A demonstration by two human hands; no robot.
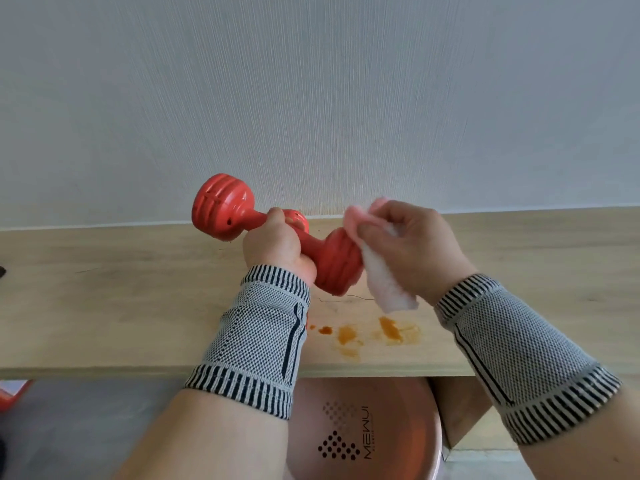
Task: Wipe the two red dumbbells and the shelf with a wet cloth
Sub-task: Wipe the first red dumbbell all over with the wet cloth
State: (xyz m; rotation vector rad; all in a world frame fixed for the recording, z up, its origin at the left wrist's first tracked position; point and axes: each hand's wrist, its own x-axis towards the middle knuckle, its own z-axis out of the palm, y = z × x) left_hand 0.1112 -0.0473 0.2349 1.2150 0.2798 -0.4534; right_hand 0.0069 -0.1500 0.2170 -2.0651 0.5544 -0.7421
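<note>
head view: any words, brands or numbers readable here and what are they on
"MEWUI": printed sideways on the pink basin under the shelf, beside a dotted triangle logo.
A smaller line of print next to that word: too small to read.
Red dumbbell, cloth and wrist sleeves: no text visible.
</note>
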